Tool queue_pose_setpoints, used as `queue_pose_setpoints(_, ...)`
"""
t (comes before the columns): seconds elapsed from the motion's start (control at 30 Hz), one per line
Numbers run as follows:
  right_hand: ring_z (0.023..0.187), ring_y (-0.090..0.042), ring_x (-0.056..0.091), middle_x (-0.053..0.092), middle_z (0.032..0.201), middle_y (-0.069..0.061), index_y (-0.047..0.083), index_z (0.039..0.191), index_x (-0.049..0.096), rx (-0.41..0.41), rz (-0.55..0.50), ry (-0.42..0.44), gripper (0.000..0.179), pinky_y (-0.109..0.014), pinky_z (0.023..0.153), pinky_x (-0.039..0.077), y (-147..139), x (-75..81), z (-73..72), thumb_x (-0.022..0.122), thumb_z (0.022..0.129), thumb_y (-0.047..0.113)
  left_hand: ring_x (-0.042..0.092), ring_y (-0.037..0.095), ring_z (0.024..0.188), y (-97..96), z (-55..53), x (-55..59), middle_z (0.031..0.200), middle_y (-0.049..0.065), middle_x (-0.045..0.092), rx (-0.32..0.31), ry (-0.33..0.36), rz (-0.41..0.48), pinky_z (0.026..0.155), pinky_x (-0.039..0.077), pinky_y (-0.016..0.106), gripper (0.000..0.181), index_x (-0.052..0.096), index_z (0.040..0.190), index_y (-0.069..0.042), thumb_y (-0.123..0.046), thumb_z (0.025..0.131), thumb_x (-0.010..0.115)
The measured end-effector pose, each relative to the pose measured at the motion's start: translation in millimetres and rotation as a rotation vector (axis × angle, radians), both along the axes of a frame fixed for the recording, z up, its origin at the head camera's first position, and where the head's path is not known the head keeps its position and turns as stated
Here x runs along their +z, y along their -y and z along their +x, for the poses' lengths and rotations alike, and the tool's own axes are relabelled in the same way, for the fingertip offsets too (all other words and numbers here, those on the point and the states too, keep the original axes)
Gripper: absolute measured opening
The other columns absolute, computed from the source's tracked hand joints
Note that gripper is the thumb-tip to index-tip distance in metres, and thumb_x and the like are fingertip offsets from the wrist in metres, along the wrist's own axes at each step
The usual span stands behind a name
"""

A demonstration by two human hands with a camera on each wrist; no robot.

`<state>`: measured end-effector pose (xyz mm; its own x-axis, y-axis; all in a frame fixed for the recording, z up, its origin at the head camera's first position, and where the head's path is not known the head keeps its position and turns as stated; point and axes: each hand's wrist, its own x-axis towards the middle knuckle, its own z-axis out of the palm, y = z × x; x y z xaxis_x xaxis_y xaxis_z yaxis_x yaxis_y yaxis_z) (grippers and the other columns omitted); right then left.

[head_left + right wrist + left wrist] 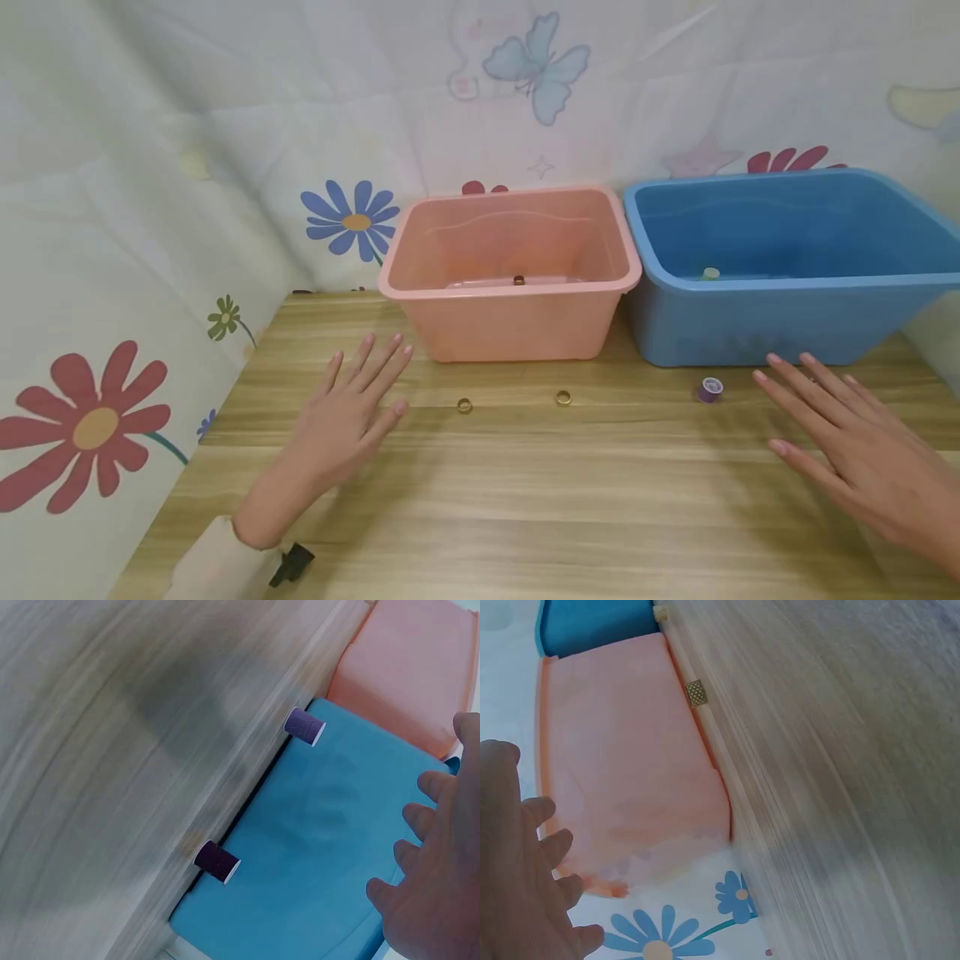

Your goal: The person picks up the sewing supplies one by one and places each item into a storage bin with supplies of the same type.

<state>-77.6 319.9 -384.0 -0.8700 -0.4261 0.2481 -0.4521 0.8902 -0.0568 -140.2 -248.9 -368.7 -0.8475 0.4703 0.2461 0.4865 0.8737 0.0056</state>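
Observation:
My left hand (pixel 341 417) hovers over the table's left side with fingers spread, holding nothing. To its right lie two ring-shaped gold bands, one closer (pixel 465 406) and another farther right (pixel 563 398); the closer band (pixel 696 693) shows a dimpled surface in the left wrist view. On the right, my right hand (pixel 862 450) is spread and holds nothing. Left of its fingertips a purple thread spool (pixel 710 389) stands before the blue bin. In the right wrist view a darker purple spool (pixel 217 862) appears too; the right hand mostly hides it from the head view.
A pink bin (pixel 517 325) stands at the back with a small dark ring-like piece (pixel 519 281) inside. Beside it, the blue bin (pixel 757 321) contains a pale spool-like piece (pixel 711 273). Behind both hangs a printed cloth (pixel 420 100). The wood-grain table (pixel 525 500) extends forward.

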Motion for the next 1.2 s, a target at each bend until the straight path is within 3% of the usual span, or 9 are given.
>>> queue_pose_setpoints(0.2,0.157,-0.028,-0.004,0.016,0.17,-0.007,0.023,0.163,0.024,0.004,0.008,0.027,0.078,-0.045,0.121,-0.016,5,2.0,-2.4,0.065,0.098,0.04,0.01,0.03,0.156,5.8,-0.8,4.4,0.169,-0.004,0.015,0.008,0.091,0.184,0.122,0.009,0.06,0.063,0.02,0.163,-0.027,-0.044,0.107,0.044)
queue_pose_setpoints(0.43,0.157,-0.028,0.0,0.025,0.167,-0.009,0.026,0.162,0.026,0.058,-0.001,0.021,0.078,-0.044,0.122,-0.014,10,2.0,-7.8,0.066,0.097,0.039,0.011,0.032,0.156,11.0,-3.6,10.8,0.169,0.001,0.02,-0.016,0.179,0.398,0.12,0.015,0.063,0.06,0.018,0.163,-0.033,-0.029,0.109,0.045)
queue_pose_setpoints(0.63,0.154,-0.032,0.019,0.033,0.163,-0.008,0.024,0.16,0.032,0.143,-0.057,-0.051,0.079,-0.047,0.125,0.002,17,0.3,-14.6,0.072,0.093,0.035,0.012,0.03,0.156,15.0,-9.5,15.1,0.169,-0.002,0.018,-0.036,0.233,0.532,0.12,0.017,0.062,0.056,0.018,0.163,-0.032,-0.028,0.111,0.04)
queue_pose_setpoints(0.93,0.147,-0.036,0.033,0.04,0.159,-0.01,0.026,0.159,0.035,0.14,-0.08,-0.061,0.081,-0.048,0.125,0.013,23,7.0,-21.6,0.077,0.09,0.032,0.015,0.03,0.155,20.4,-22.0,25.2,0.169,0.003,0.018,-0.025,0.245,0.624,0.12,0.016,0.062,0.051,0.019,0.163,-0.029,-0.031,0.113,0.029)
queue_pose_setpoints(1.2,0.147,-0.029,0.036,0.04,0.16,-0.001,0.023,0.157,0.039,0.211,-0.143,-0.069,0.081,-0.018,0.12,0.005,32,0.3,-20.6,0.079,0.088,0.029,0.014,0.027,0.155,28.6,-24.0,22.5,0.168,0.0,0.018,-0.039,0.217,0.639,0.121,0.015,0.058,0.05,0.019,0.163,-0.027,-0.029,0.114,0.018)
